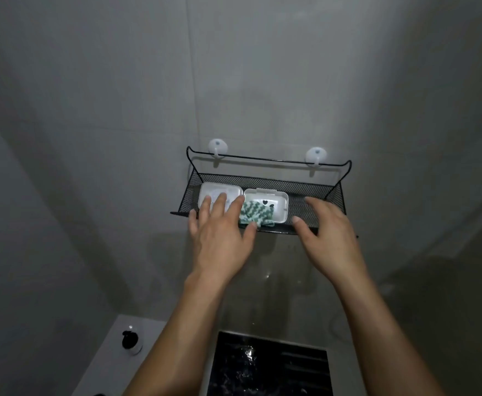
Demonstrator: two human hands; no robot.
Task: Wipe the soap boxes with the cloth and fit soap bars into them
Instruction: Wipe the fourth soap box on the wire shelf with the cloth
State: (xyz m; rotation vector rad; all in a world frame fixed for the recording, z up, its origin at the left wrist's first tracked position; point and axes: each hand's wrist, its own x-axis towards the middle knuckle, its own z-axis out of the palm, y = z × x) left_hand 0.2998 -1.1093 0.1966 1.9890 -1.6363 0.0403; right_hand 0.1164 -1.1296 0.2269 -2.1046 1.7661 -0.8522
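Note:
Two white soap boxes sit side by side in a black mesh wall shelf [314,208]. A green and white patterned cloth [252,212] lies on the right box [274,200] and hangs over its front. My left hand [219,224] reaches over the left box [218,190] with fingers spread and straight, fingertips above its lid, thumb near the cloth. My right hand [324,227] hovers at the shelf's right part, fingers relaxed, holding nothing. No soap bar is visible.
The shelf hangs from two white suction hooks [217,147] on a grey tiled wall. Below are a dark sink basin [268,364] with water and a grey counter with a small black and white object [131,341] at the left.

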